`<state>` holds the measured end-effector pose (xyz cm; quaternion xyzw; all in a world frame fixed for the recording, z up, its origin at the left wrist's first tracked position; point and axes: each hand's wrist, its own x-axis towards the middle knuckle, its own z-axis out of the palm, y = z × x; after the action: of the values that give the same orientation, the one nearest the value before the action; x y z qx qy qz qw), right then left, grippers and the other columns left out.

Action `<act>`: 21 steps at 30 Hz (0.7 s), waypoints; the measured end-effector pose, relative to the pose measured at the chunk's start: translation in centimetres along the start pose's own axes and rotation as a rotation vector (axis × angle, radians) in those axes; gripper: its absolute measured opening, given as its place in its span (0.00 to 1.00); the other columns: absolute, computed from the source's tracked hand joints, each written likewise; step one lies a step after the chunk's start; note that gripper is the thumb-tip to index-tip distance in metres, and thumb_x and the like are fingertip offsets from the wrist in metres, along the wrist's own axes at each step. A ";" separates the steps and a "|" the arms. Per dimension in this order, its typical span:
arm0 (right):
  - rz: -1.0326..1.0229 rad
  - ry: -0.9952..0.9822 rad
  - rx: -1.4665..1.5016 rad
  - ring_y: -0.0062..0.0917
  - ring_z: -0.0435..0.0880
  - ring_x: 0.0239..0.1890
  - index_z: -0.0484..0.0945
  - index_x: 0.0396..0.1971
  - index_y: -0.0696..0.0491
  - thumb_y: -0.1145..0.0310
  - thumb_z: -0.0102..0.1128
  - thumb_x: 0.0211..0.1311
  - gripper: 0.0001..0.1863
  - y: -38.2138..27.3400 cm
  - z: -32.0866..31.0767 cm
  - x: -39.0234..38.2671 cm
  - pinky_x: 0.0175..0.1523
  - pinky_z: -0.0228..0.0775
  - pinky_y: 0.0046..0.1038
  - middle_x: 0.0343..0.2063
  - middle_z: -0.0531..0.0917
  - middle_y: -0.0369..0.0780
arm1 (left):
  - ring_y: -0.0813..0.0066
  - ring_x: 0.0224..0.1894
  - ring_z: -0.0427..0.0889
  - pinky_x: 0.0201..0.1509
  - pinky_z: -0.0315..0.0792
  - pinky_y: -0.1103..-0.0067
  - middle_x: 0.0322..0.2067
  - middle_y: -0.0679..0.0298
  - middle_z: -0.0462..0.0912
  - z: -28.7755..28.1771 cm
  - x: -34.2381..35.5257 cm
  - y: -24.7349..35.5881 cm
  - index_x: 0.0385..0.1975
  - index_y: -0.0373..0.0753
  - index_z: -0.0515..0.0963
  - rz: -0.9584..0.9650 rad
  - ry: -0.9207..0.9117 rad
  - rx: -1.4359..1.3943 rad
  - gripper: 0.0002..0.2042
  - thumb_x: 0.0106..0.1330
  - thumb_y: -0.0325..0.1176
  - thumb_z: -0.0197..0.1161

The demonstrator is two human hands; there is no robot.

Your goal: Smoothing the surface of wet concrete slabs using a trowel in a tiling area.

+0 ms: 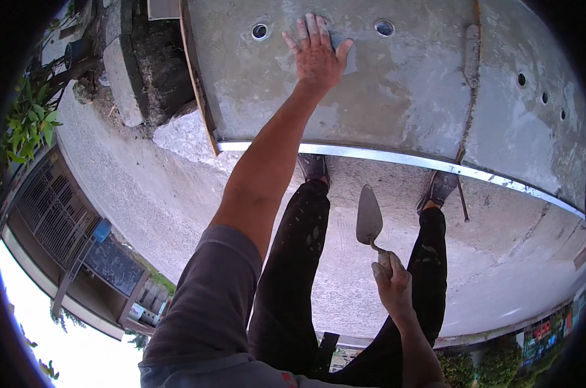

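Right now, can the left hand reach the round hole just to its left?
Probably yes: the left hand appears spread on the grey concrete surface, the round hole is close beside its fingers, and nothing visible stands between them.

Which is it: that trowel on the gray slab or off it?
Off it: the right hand holds the trowel, and ground shows between its tip and the metal edging of the slab.

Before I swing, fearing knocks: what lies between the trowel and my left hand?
In the head view: pavement, then the shiny metal strip, then grey slab.
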<state>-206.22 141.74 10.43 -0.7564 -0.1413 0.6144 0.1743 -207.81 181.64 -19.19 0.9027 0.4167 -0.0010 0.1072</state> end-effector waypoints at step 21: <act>-0.160 0.113 0.088 0.46 0.86 0.34 0.70 0.45 0.58 0.67 0.62 0.69 0.14 3.7 -1.9 -0.9 0.35 0.78 0.39 0.32 0.81 0.51 | 0.45 0.79 0.42 0.79 0.31 0.48 0.75 0.42 0.48 0.7 1.4 12.2 0.73 0.27 0.55 0.211 -0.084 0.079 0.40 0.74 0.58 0.44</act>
<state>-204.56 137.87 10.00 -0.7677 -0.1641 0.5606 0.2634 -197.65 174.88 -17.65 0.9442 0.3143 -0.0443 0.0883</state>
